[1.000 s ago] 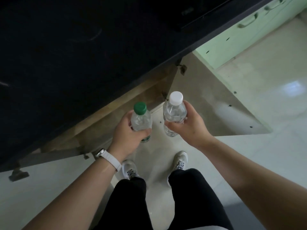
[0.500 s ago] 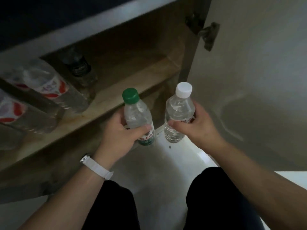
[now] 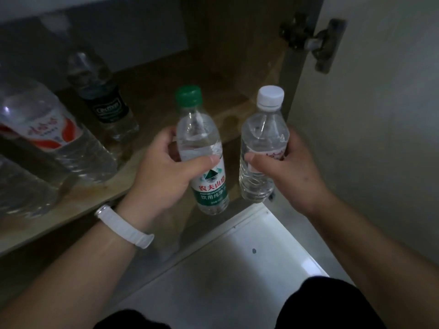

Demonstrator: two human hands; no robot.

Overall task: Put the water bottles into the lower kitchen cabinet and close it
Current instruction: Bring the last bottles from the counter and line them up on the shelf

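Cabinet shelf [image 3: 225,108] bears stored bottles [image 3: 59,134] leftward; left hand [image 3: 164,174] grips green-capped bottle [image 3: 199,138], right hand [image 3: 294,174] white-capped bottle [image 3: 263,131].

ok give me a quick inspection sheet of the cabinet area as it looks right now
surface: brown wooden cabinet shelf, stained.
job's things: clear plastic bottle with green cap, clear plastic bottle with white cap; both upright, not yet on the shelf.
clutter: large clear bottle with red-and-white label, smaller dark-labelled clear bottle, on shelf's left.
grippers: left hand grips the green-capped one, right hand the white-capped one.
cables: nothing seen.
surroundings: pale cabinet door open at right, metal hinge, white floor.
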